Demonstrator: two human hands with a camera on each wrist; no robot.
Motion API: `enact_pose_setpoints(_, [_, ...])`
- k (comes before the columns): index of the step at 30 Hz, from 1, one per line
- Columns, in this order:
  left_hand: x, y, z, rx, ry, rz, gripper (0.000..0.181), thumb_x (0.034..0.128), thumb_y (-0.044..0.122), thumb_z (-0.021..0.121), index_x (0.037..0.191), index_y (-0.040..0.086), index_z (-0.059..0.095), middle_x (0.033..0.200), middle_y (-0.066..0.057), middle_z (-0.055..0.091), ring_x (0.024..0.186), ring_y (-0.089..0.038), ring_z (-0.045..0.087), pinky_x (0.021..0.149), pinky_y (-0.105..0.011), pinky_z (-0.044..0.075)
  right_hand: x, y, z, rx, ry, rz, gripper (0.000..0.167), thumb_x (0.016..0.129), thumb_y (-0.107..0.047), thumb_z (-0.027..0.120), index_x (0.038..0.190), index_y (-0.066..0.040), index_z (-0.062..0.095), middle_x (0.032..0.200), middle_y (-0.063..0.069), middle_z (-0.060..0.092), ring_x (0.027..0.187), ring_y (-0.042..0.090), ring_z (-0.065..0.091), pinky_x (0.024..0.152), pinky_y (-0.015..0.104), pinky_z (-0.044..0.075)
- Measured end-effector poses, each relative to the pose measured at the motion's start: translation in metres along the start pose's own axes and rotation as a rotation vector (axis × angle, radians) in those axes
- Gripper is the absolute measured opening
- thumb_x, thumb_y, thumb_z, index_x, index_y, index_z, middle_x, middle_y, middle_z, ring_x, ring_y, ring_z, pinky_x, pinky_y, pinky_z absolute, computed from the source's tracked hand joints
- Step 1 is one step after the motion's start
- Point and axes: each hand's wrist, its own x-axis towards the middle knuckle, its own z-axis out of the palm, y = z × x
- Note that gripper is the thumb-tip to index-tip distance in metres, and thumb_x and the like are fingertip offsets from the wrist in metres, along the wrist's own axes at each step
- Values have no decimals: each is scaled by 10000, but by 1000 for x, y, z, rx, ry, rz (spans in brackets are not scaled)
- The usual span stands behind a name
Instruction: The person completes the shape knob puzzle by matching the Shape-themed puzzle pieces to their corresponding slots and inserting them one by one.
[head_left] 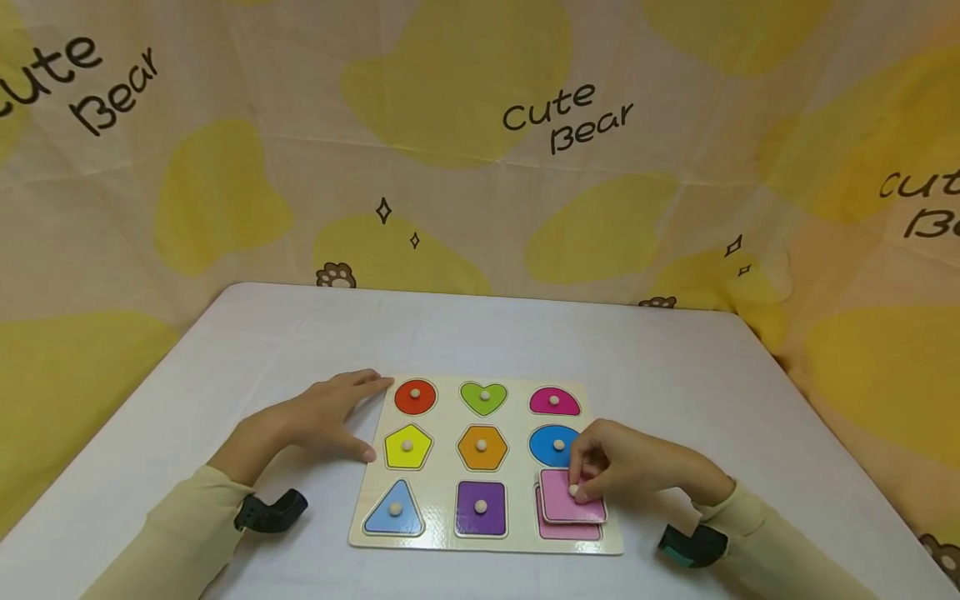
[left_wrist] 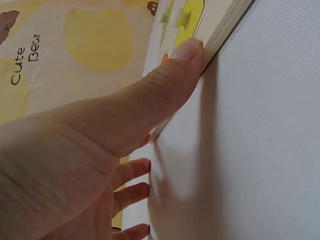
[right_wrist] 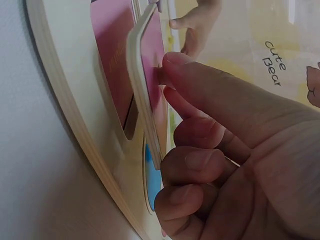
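A wooden shape puzzle board [head_left: 442, 492] lies flat on the white table. My right hand [head_left: 626, 462] pinches the small knob of a pink puzzle piece [head_left: 564, 498], a square-like shape with rounded corners. In the right wrist view that piece [right_wrist: 150, 65] is tilted and lifted above its pink recess [right_wrist: 112, 47], apart from the board. The left hand [head_left: 322, 417] rests at the board's left edge, its fingers spread. Its thumb [left_wrist: 172, 82] touches the edge by the yellow pentagon piece [head_left: 408, 447], and a fingertip reaches the far left corner.
Other knobbed pieces sit in the board: red circle [head_left: 415, 397], green heart [head_left: 483, 399], magenta semicircle [head_left: 555, 402], orange hexagon [head_left: 482, 448], blue oval [head_left: 551, 446], blue triangle [head_left: 395, 510] and purple square [head_left: 481, 508]. A patterned cloth [head_left: 450, 192] hangs behind the table [head_left: 420, 325].
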Motion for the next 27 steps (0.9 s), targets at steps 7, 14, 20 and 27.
enact_pose_setpoints(7, [-1, 0, -1, 8, -3, 4, 1030, 706, 508, 873, 1559, 177, 400, 1602, -184, 382, 1456, -473, 356, 1110, -708, 373, 0, -1, 3, 19, -31, 11, 115, 854, -194, 814, 829, -112, 737, 600, 60, 454, 585, -43, 409, 520, 134, 307])
enact_pose_setpoints(14, [-2, 0, -1, 7, 0, 6, 1027, 706, 508, 873, 1557, 174, 404, 1597, -183, 390, 1452, -474, 361, 1108, -709, 375, 0, -1, 6, 24, -43, 15, 122, 845, -200, 820, 832, -106, 742, 592, 68, 446, 582, -39, 407, 522, 135, 297])
enact_pose_setpoints(20, [-4, 2, -2, 9, -2, 13, 1021, 711, 503, 871, 1554, 165, 407, 1594, -186, 391, 1448, -477, 364, 1111, -706, 373, 1, -2, 9, 26, -50, 33, 121, 839, -206, 826, 829, -113, 749, 596, 28, 448, 592, -36, 412, 531, 134, 298])
enact_pose_setpoints(27, [-5, 3, -3, 10, -2, 15, 1017, 714, 502, 869, 1554, 162, 408, 1593, -177, 396, 1450, -469, 369, 1115, -698, 376, 1, -5, 10, 38, -61, 47, 118, 839, -202, 827, 826, -115, 747, 599, 19, 448, 591, -31, 413, 525, 137, 293])
